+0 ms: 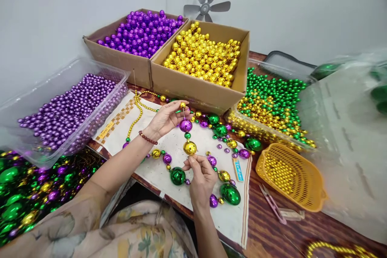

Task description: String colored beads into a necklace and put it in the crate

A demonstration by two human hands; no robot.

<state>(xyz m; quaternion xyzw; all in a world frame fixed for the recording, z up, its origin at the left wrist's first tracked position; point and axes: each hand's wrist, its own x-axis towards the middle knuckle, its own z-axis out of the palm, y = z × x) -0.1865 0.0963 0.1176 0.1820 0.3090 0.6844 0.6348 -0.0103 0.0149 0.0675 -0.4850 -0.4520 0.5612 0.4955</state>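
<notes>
I see a reddish-brown wood-grained desk with a white cloth spread close to its near edge. Toward its far edge I make out a purple-ball box and a gold-ball box. On its right side sit a clear tub, an orange basket and a pink-handled tool.

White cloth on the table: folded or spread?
Spread: the white cloth lies flat under the big-bead string, its striped edge running along the wood tabletop.

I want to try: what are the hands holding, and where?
The left hand holds the bead string at a small gold bead; the right hand, beneath the big gold bead.
</notes>
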